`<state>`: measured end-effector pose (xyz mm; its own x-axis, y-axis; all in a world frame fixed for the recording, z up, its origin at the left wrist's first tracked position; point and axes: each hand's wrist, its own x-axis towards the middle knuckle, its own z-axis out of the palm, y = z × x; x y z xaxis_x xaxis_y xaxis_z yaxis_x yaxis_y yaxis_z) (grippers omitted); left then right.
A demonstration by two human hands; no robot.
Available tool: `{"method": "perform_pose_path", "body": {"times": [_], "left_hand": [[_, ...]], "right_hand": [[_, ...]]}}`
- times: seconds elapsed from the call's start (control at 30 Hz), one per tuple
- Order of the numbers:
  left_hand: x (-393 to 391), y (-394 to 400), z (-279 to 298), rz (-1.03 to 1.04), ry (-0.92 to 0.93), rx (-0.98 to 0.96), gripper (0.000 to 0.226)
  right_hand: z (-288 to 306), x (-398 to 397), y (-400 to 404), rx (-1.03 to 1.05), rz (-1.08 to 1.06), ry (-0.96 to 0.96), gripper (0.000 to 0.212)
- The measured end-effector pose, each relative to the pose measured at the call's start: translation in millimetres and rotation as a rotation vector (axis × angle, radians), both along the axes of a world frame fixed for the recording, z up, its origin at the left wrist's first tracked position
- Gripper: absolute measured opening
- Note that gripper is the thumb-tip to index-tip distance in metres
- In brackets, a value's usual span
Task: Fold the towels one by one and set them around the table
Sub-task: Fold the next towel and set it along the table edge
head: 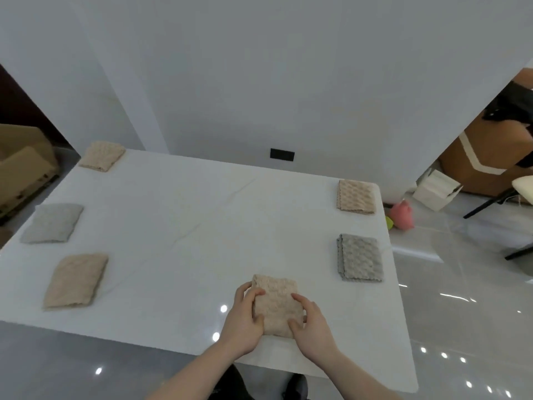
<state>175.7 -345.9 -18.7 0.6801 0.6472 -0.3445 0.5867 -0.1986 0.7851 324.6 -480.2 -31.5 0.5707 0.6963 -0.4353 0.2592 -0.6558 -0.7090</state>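
Both of your hands have a grip on the folded beige towel [275,306] at the near edge of the table: your left hand [243,319] curls round its left side with the thumb on top, and your right hand [310,321] pinches its near right corner, fingers bent over the cloth.

You are looking down on a white marble-look table [202,220] that fills most of the view. Five more folded towels lie around its rim, well apart from one another. Along your left side sit a beige towel [75,281] nearest you, a grey towel [53,223] in the middle and another beige towel [101,155] at the far corner. Along your right side sit a grey dimpled towel [359,257] and, beyond it, a beige dimpled towel [356,196] at the far right corner.

Off the table, a cardboard box [20,166] stands at far left, and a pink toy [402,213] lies on the glossy floor [461,298] just past the right edge.
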Motion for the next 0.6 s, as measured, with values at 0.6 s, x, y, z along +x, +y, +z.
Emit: {"method": "perform_pose_path", "body": {"times": [0.6], "left_hand": [[30, -39, -63, -0.397, 0.389, 0.236, 0.049]], "right_hand": [[-37, 34, -38, -0.381, 0.338, -0.051, 0.071]]}}
